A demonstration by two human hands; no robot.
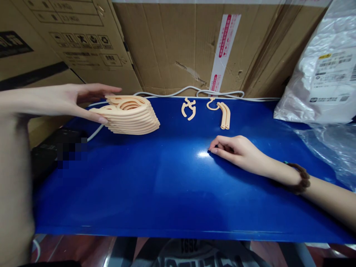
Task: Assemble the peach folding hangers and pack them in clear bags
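A stack of folded beige plastic hangers (133, 120) rests on the blue tabletop at the left. My left hand (86, 100) reaches over its left end, thumb against the near side and outstretched fingers above and behind the top layer. Some fingers are hidden behind the stack. On the right, my right hand (236, 150) lies on the table, fingers curled and thumb closed against them, with nothing visible in the grip. Beyond it are a loose hanger hook (213, 105) and two curved hanger arms (225, 115) side by side. Left of these sits another small beige hanger piece (189, 108).
Cardboard boxes (172, 44) stand along the back and left. A white cable (189, 88) runs along the table's rear edge. A plastic-wrapped parcel (314, 85) leans at the back right, with clear film (330, 152) below it. A black object (52, 148) lies at the left.
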